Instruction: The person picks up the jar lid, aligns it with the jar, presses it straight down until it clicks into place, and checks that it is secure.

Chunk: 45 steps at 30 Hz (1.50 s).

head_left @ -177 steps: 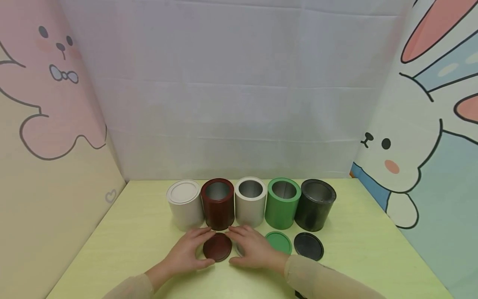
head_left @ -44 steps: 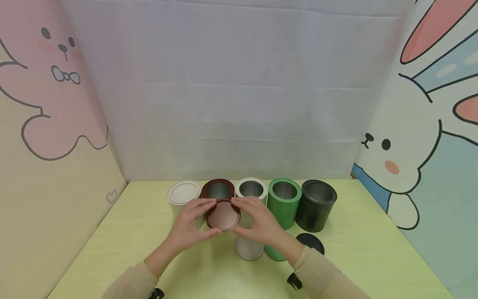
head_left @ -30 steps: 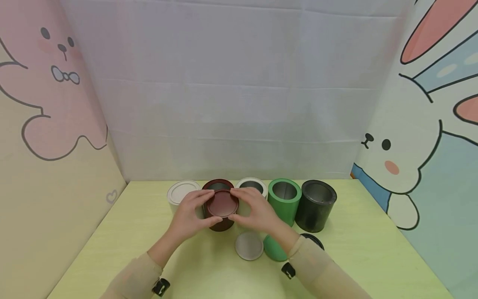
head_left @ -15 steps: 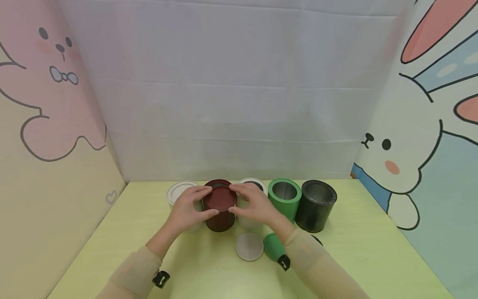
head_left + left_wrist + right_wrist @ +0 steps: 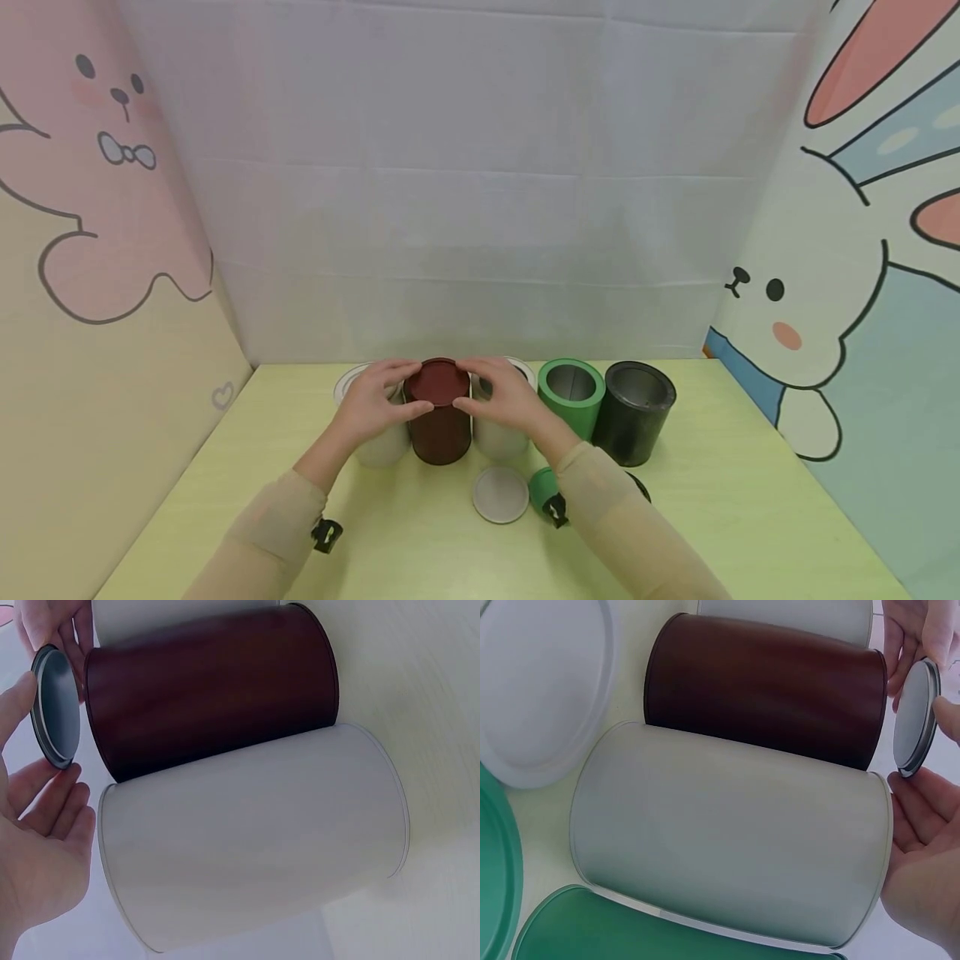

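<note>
A dark red round lid (image 5: 439, 385) is held by its edge between both hands, over the mouth of the dark red can (image 5: 441, 437). My left hand (image 5: 375, 402) grips the lid's left side with thumb and fingers; my right hand (image 5: 504, 397) grips the right side the same way. From the left wrist, the lid's metallic underside (image 5: 60, 705) shows slightly tilted, with a narrow gap to the can's rim. The right wrist view has that gap too, beside the upright dark red can (image 5: 765, 690).
A lidded white can (image 5: 382, 450) stands left of the red one. To its right are open white (image 5: 501, 437), green (image 5: 583, 418) and black cans (image 5: 633, 425). White (image 5: 501, 495), green (image 5: 543, 490) and black lids (image 5: 641, 487) lie in front, the latter two partly hidden by the right arm.
The dark red lid was lying on the table. Both hands took hold of it, raised it and carried it forward over the dark red can, turning it flatter on the way.
</note>
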Motion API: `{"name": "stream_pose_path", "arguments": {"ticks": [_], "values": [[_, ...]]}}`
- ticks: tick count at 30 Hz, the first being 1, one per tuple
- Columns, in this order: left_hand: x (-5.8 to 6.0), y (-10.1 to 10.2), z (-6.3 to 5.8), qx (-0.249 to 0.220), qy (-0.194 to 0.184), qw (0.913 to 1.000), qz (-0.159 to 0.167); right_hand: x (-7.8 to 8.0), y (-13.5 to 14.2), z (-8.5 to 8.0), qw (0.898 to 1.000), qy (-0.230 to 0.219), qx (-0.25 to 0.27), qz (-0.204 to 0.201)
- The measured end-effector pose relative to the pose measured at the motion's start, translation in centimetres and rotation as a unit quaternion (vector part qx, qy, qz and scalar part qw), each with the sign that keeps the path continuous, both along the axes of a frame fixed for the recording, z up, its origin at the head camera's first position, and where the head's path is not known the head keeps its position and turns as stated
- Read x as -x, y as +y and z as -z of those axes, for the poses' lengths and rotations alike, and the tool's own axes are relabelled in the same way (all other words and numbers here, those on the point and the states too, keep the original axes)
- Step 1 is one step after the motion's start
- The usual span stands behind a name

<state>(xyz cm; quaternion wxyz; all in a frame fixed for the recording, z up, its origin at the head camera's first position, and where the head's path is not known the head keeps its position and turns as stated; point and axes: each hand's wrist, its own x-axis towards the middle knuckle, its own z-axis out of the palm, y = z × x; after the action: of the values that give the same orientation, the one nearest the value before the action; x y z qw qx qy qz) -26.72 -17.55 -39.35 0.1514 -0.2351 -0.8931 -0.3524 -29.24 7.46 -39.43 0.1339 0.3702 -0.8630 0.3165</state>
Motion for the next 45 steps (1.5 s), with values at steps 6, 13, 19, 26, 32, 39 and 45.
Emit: {"name": "stream_pose_path", "arguments": {"ticks": [6, 13, 19, 26, 32, 39, 45], "values": [[0.8, -0.3, 0.0, 0.006, -0.012, 0.9999, -0.001, 0.7, -0.3, 0.0, 0.999, -0.027, -0.024, 0.010], [1.5, -0.5, 0.0, 0.034, -0.015, 0.9993, -0.002, 1.2, -0.6, -0.2, 0.998, -0.034, -0.053, 0.016], [1.9, -0.7, 0.0, 0.054, -0.034, 0.9979, 0.003, 1.4, -0.9, -0.4, 0.996, -0.049, -0.071, 0.028], [2.3, -0.9, 0.0, 0.075, -0.036, 0.9966, 0.006, 1.5, -1.2, -0.5, 0.995, -0.057, -0.077, 0.037], [2.6, -1.0, 0.0, 0.075, -0.035, 0.9964, 0.018, 1.4, -1.2, -0.6, 0.994, -0.062, -0.083, 0.041], [2.7, -1.1, 0.1, 0.085, -0.032, 0.9955, 0.028, 1.4, -1.2, -0.7, 0.992, -0.066, -0.094, 0.048], [2.6, -1.3, 0.1, 0.091, -0.030, 0.9947, 0.035, 1.5, -1.0, -0.5, 0.992, -0.066, -0.098, 0.052]]}}
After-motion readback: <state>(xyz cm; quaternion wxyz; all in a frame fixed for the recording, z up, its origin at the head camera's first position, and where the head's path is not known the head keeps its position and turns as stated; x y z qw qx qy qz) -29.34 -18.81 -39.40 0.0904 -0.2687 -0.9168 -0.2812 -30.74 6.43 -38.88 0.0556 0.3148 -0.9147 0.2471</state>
